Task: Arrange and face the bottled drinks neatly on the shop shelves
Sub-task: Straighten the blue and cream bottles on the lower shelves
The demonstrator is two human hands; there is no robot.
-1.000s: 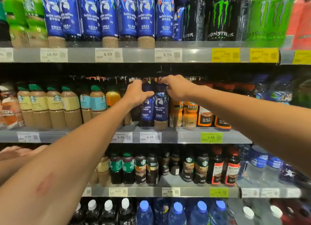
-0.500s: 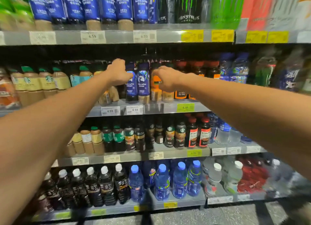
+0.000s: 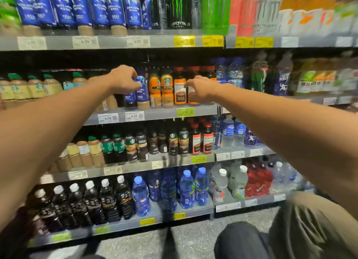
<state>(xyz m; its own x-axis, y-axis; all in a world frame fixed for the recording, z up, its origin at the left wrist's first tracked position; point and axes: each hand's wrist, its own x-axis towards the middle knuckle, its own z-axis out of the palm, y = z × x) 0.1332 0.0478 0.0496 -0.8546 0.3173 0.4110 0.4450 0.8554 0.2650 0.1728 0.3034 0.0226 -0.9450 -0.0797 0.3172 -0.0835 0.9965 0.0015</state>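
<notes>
Obs.: person stands facing a drinks shelving unit, both bare arms reaching to the second shelf (image 3: 155,114) from the top. Left hand (image 3: 124,80), at about 11 o'clock from frame centre, has its grip curled over the shoulder of a blue-label coffee bottle (image 3: 142,92) that stands at the shelf's front edge; a second blue bottle just beside it at 9 o'clock is partly hidden by the hand. Right hand (image 3: 201,89), at about 1 o'clock from centre, hangs with fingers loosely spread and bent in front of the red-and-white-label bottles (image 3: 179,91); grip looks empty, and whether the fingertips touch a bottle cannot be told. Between the two hands stand two orange-label Starbucks bottles (image 3: 161,88), upright, labels forward. Progress, judged: this stretch of shelf looks mostly faced, fronts near the edge; the blue pair appears to be the item in hand, and the bottles at 3 o'clock of the right hand seem next. The third shelf (image 3: 135,168) shows its tan bottles at 9 o'clock crowded and uneven, so work likely remains there. The top shelf (image 3: 116,42) holds blue coffee bottles and tall energy-drink cans (image 3: 178,8); the bottom shelf (image 3: 155,220) holds dark tea bottles and blue water bottles. Room: shop aisle, grey speckled floor (image 3: 193,239), white and yellow price tags along the shelf rails; edges of view blurred.
</notes>
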